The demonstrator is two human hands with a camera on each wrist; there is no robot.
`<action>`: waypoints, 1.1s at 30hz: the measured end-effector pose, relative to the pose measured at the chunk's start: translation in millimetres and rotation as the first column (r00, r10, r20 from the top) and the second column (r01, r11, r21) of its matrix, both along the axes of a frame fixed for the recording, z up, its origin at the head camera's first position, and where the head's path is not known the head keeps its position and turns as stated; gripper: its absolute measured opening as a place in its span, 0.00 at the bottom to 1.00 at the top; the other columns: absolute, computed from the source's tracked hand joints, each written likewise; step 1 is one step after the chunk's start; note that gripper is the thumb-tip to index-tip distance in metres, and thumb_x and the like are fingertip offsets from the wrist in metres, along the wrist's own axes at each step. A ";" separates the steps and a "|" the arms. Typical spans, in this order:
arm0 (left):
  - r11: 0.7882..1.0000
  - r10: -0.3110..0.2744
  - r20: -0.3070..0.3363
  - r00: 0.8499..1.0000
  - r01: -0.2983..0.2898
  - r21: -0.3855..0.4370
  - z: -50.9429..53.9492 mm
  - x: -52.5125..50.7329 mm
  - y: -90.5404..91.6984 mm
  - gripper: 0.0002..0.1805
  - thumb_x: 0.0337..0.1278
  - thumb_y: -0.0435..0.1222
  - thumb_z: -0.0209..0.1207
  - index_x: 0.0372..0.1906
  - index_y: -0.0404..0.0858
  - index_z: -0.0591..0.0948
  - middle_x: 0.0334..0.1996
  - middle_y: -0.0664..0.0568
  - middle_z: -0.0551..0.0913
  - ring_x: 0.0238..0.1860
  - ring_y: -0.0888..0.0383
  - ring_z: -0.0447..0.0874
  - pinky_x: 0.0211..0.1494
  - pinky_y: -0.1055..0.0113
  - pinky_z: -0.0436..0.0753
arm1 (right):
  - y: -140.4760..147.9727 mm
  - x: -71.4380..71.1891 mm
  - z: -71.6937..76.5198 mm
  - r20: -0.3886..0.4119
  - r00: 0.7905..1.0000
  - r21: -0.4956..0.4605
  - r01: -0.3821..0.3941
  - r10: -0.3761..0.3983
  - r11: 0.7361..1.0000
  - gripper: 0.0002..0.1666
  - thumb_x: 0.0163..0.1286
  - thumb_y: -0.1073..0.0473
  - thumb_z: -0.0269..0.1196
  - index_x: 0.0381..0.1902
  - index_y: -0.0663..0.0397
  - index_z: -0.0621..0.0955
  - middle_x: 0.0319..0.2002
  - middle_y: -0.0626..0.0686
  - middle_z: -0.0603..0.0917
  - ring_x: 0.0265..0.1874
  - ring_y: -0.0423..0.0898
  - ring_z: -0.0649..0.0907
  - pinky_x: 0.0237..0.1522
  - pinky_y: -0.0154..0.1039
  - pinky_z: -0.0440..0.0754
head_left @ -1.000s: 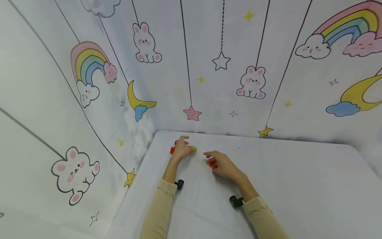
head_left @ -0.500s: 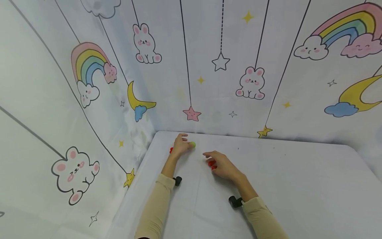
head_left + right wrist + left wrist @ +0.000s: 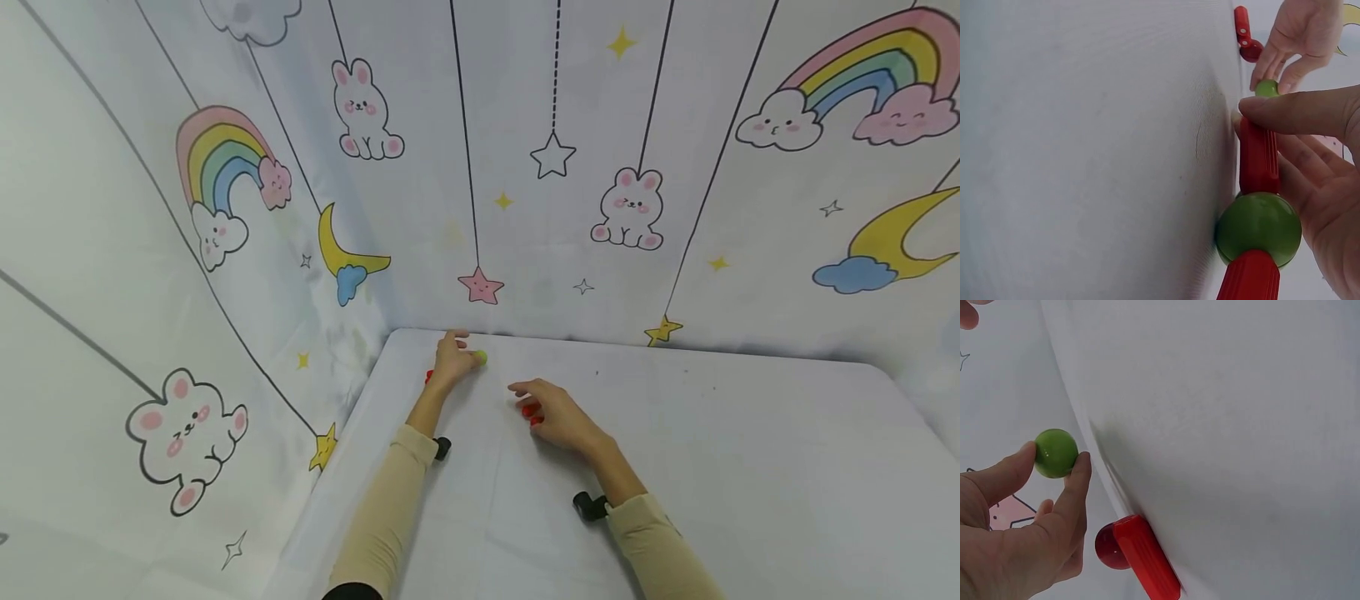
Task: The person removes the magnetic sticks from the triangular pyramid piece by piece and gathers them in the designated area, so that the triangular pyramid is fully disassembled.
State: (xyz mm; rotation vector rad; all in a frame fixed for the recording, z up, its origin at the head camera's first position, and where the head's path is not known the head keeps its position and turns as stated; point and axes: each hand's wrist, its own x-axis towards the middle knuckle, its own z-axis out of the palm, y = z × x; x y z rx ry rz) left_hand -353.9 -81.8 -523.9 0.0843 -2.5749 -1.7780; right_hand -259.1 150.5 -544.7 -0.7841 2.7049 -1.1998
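Observation:
My left hand (image 3: 453,360) pinches a green ball (image 3: 1055,453) between thumb and fingertip, near the table's far left corner. Below that hand, in the left wrist view, lie a dark red ball (image 3: 1110,548) and a ribbed red rod (image 3: 1147,559) touching it. My right hand (image 3: 558,414) holds a red rod (image 3: 1259,156) between thumb and fingers. This rod meets a larger-looking green ball (image 3: 1259,226), and a second red rod (image 3: 1251,278) joins the ball's near side. In the head view, the right hand's palm and fingers partly cover these pieces.
A white-covered table (image 3: 750,467) spreads beneath both arms. Behind it hangs a white curtain (image 3: 525,233) printed with bunnies, stars and rainbows. Black wrist cameras (image 3: 588,506) stick out from the forearms.
My left hand has moved slightly away and to the left, carrying the green ball. The red pieces beside it are now more hidden in the head view. The right hand stays almost still.

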 end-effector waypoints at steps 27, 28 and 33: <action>0.994 0.070 -0.065 0.995 -0.075 -0.083 -19.8 -14.8 2.8 0.34 0.48 0.21 0.69 0.65 0.29 0.75 0.54 0.34 0.72 0.51 0.43 0.83 0.51 0.57 0.83 | -0.6 0.4 -1.4 -0.036 0.999 0.025 -0.009 0.010 1.000 0.45 0.59 0.80 0.69 0.73 0.51 0.74 0.61 0.55 0.82 0.57 0.48 0.85 0.54 0.46 0.85; 0.993 0.069 -0.065 0.995 -0.075 -0.088 -19.9 -14.5 2.6 0.34 0.47 0.21 0.69 0.64 0.29 0.75 0.54 0.34 0.72 0.50 0.43 0.83 0.51 0.57 0.83 | -0.6 0.7 -1.1 -0.038 0.999 0.020 -0.013 0.013 1.000 0.45 0.58 0.80 0.69 0.73 0.52 0.75 0.61 0.56 0.82 0.56 0.48 0.86 0.54 0.46 0.85; 0.993 0.066 -0.062 0.996 -0.072 -0.092 -20.4 -13.7 2.5 0.33 0.47 0.20 0.68 0.64 0.29 0.75 0.54 0.34 0.72 0.50 0.44 0.83 0.50 0.59 0.83 | -0.8 1.3 0.1 -0.043 0.999 0.016 -0.012 0.013 1.000 0.44 0.58 0.79 0.69 0.72 0.50 0.75 0.60 0.55 0.82 0.54 0.48 0.85 0.53 0.45 0.85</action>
